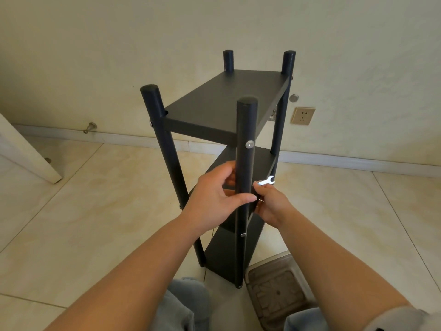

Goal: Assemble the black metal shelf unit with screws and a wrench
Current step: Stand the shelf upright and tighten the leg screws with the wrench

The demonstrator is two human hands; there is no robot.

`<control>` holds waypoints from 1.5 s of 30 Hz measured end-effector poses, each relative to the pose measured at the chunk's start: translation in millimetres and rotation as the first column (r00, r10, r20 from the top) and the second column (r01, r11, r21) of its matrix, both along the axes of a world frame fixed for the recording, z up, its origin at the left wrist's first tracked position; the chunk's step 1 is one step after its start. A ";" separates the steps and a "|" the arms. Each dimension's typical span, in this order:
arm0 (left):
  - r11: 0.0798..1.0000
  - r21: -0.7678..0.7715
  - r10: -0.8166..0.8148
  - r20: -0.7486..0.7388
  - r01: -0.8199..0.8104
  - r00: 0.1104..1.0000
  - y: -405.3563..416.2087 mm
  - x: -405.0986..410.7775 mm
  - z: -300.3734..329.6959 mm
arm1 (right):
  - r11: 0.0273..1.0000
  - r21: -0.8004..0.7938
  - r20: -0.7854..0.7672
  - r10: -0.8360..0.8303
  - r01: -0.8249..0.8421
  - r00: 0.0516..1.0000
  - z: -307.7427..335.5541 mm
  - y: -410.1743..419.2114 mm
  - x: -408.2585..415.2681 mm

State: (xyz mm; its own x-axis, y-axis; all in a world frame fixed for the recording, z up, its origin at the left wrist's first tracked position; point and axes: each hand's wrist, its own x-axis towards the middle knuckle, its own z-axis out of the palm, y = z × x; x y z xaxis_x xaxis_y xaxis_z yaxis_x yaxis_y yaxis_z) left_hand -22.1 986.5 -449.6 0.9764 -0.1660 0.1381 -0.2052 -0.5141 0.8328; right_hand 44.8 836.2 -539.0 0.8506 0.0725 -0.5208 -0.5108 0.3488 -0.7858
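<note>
Nearest the camera, two bare forearms reach forward above grey-blue trouser knees [188, 304] and a brown plastic tray with moulded ribs [278, 290] lying on the cream tiled floor [95, 211]. The left hand [214, 199] wraps round the near round black metal post [245, 163] at mid height, thumb across the front and fingers curled behind it. The right hand [269, 206], just beside the post, pinches the small flat silver open-ended wrench [266, 181] by its lower end, the open head pointing up and to the right, clear of any screw. The black metal shelf unit [224, 101] stands upright on the floor against the wall, its four posts carrying a top board, a middle board and a bottom board. A silver screw head [249, 144] shows on the near post at top-board level, and a smaller one [243, 234] lower down. Whether a screw sits at the joint behind the hands cannot be told. Farthest off are a beige wall socket [302, 115], a metal door stop [90, 127] and a white door edge [26, 154].

Risks, as judged: the thin wrench, held only at its tip, may slip off a screw head or drop; a loose left-hand grip may let the tall, narrow unit rock or twist during tightening.
</note>
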 end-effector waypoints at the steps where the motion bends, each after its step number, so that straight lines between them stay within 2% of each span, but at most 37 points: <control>1: 1.000 0.008 -0.018 -0.004 0.018 1.000 -1.0 -1.2 -1.0 | 1.000 -0.001 -0.004 -0.023 0.023 1.000 -1.8 -2.2 2.5; 7: 0.984 0.132 -0.115 -0.014 0.116 0.993 -3.7 -3.2 -9.5 | 0.997 -0.041 -0.088 -0.075 0.072 0.993 -7.6 -8.3 4.9; 15: 0.996 0.085 0.032 -0.040 -0.029 0.999 21.8 7.4 -12.1 | 0.993 -0.098 -0.126 -0.071 0.059 0.989 -5.9 -7.1 6.1; 20: 0.979 0.040 0.199 -0.042 -0.198 0.979 38.0 15.3 -10.1 | 0.998 -0.050 -0.132 0.026 -0.033 0.991 -6.3 -0.2 -0.2; 24: 0.922 0.039 0.385 -0.001 -0.384 0.923 53.6 25.8 -16.5 | 0.995 0.025 -0.130 0.101 -0.098 0.986 -2.5 16.3 -9.7; 27: 0.842 -0.008 0.539 0.039 -0.539 0.842 62.1 33.9 -23.4 | 0.952 -0.060 -0.107 0.293 -0.300 0.950 0.7 18.7 -18.4; 29: 0.754 -0.029 0.657 0.046 -0.656 0.752 66.8 38.8 -28.5 | 0.857 -0.222 -0.125 0.449 -0.466 0.885 1.5 12.4 -24.1; 30: 0.703 -0.033 0.711 0.023 -0.711 0.702 67.8 40.4 -30.7 | 0.752 -0.364 -0.153 0.534 -0.550 0.831 1.8 7.8 -27.1; 32: 0.628 -0.028 0.775 -0.058 -0.777 0.629 64.3 42.4 -35.5 | 0.388 -0.651 -0.289 0.668 -0.653 0.686 -1.3 -4.3 -31.7; 34: 0.638 -0.072 0.757 -0.123 -0.766 0.642 50.7 42.2 -39.3 | 0.035 -0.717 -0.472 0.710 -0.696 0.522 -5.1 -18.6 -35.5; 35: 0.679 -0.106 0.713 -0.138 -0.726 0.687 39.8 41.0 -40.4 | -0.083 -0.697 -0.546 0.705 -0.713 0.453 -7.9 -26.6 -36.1; 36: 0.735 -0.139 0.649 -0.139 -0.664 0.748 27.1 38.9 -40.8 | -0.160 -0.675 -0.598 0.690 -0.720 0.408 -10.2 -33.9 -36.3; 38: 0.867 -0.141 0.469 -0.095 -0.479 0.878 -1.3 32.5 -40.3 | -0.199 -0.636 -0.647 0.665 -0.746 0.374 -11.5 -49.0 -36.8; 40: 0.963 -0.066 0.257 -0.046 -0.260 0.965 -31.1 24.9 -40.3 | -0.198 -0.659 -0.631 0.670 -0.725 0.391 -8.5 -60.2 -38.2; 43: 0.999 -0.027 0.029 0.002 -0.029 1.000 -73.7 18.7 -41.3 | -0.139 -0.703 -0.568 0.700 -0.698 0.433 -2.7 -70.7 -42.7; 45: 0.997 -0.065 -0.043 0.017 0.044 0.999 -94.6 18.1 -43.1 | -0.105 -0.719 -0.537 0.712 -0.687 0.453 0.3 -74.0 -44.5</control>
